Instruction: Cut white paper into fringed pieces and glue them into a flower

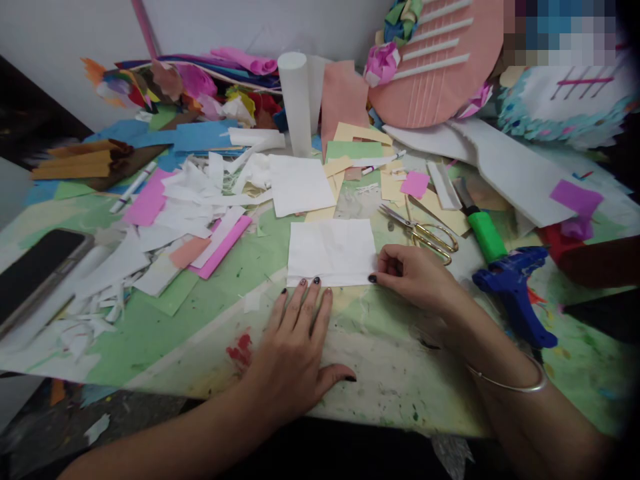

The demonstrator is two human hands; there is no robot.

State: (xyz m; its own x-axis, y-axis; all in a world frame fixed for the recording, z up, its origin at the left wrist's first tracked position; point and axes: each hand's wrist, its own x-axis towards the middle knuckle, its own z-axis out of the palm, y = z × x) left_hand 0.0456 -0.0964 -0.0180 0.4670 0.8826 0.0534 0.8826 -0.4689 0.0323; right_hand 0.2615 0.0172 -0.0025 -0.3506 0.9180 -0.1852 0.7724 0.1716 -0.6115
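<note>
A white sheet of paper (331,248) lies flat in front of me, with a narrow folded strip along its near edge. My left hand (300,353) rests palm down, fingers spread, its fingertips on that folded edge. At the sheet's lower right corner, my right hand (413,277) pinches the paper between thumb and curled fingers. Gold-handled scissors (423,233) lie just beyond the right hand. Another white sheet (301,185) is behind the folded one.
White paper scraps (185,200) pile up on the left, near a phone (40,280). On the right are a blue glue gun (523,290) and a green-handled knife (486,233). A white roll (296,103) stands at the back beside a round pink craft piece (440,80).
</note>
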